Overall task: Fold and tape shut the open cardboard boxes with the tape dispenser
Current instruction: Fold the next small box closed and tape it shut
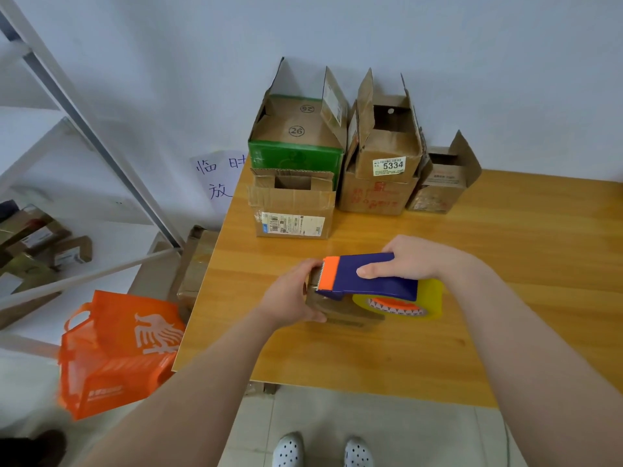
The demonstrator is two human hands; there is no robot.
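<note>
blue-and-orange tape dispenser (367,281), gripped firmly in the right hand (414,261), rests on top of a small cardboard box (350,315) near the middle of the wooden table (505,251), while the left hand (290,298) clasps that box's left end.

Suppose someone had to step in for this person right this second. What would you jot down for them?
Left hand: holds a small cardboard box on the table.
Right hand: grips the tape dispenser, its toothed end over that box.
Done: that box looks folded shut; how much tape is on it I cannot tell.
Left: the green box, the labelled box before it, the 5334 box and the end box stand open at the back.
</note>
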